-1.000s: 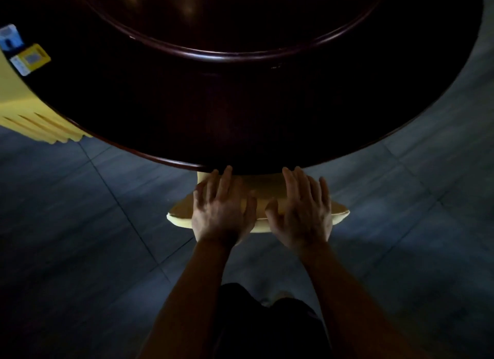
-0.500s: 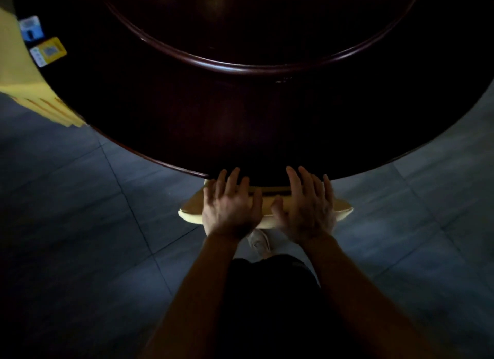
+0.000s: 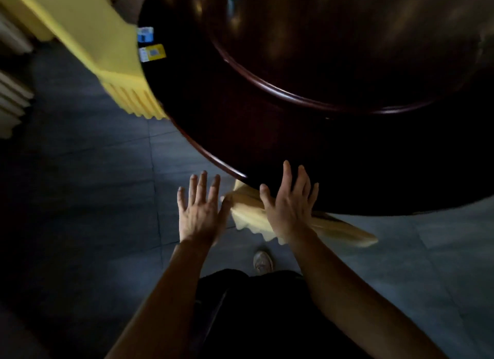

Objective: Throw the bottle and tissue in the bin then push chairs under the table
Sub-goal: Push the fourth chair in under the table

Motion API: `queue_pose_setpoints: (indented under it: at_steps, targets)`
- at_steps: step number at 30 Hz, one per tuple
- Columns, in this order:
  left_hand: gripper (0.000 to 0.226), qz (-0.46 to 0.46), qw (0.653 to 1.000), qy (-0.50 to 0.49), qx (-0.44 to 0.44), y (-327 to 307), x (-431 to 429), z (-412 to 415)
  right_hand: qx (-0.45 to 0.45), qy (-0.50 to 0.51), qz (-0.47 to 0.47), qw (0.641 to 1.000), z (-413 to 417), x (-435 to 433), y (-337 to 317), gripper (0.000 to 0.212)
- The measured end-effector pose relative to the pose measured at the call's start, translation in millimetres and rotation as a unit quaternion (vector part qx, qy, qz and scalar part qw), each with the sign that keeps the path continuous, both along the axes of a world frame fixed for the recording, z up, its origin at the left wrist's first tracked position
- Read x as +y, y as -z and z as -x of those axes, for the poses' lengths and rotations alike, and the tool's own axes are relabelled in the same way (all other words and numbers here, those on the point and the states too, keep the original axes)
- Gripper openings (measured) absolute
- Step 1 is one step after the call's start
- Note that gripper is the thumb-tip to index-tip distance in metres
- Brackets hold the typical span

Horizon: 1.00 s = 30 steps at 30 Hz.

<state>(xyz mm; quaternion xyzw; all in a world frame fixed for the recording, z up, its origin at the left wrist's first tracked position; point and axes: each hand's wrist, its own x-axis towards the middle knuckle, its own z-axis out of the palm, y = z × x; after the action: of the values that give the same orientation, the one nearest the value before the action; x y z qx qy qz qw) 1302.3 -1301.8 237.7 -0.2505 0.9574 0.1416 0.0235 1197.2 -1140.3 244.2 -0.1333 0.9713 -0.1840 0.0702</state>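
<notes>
Dark round table (image 3: 294, 150) bears 2 small cards (image 3: 151, 53) near its edge.

Both your arms reach forward and down, bare along their visible length: your left forearm (image 3: 165, 300) comes in from the lower left and your right forearm (image 3: 355, 292) from the lower right, so they draw closer together toward the hands. Your left hand (image 3: 199, 211) is turned back up, its four fingers straight and fanned apart, pointing away from you, thumb splayed toward the other hand. Your right hand (image 3: 290, 209) is also back up, fingers straight and a little spread, leaning slightly rightward, thumb stretched toward the left. The hands sit side by side but apart, the right a touch farther out
</notes>
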Motion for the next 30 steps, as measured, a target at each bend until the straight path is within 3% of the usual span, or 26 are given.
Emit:
queue_pose_setpoints:
  at_steps: [10,17,30]
  targets:
    - [0.07,0.058,0.982,-0.178,0.018,-10,-153,-159,0.102,-0.163,0.02,0.981,-108,-185,-4,0.074]
    - [0.072,0.09,0.968,-0.232,-0.007,-19,-258,-274,0.142,-0.286,0.022,0.947,-207,-307,-15,0.07]
    - [0.072,0.057,0.952,-0.297,-0.043,-4,-360,-349,0.112,-0.398,-0.031,0.91,-267,-440,3,0.085]
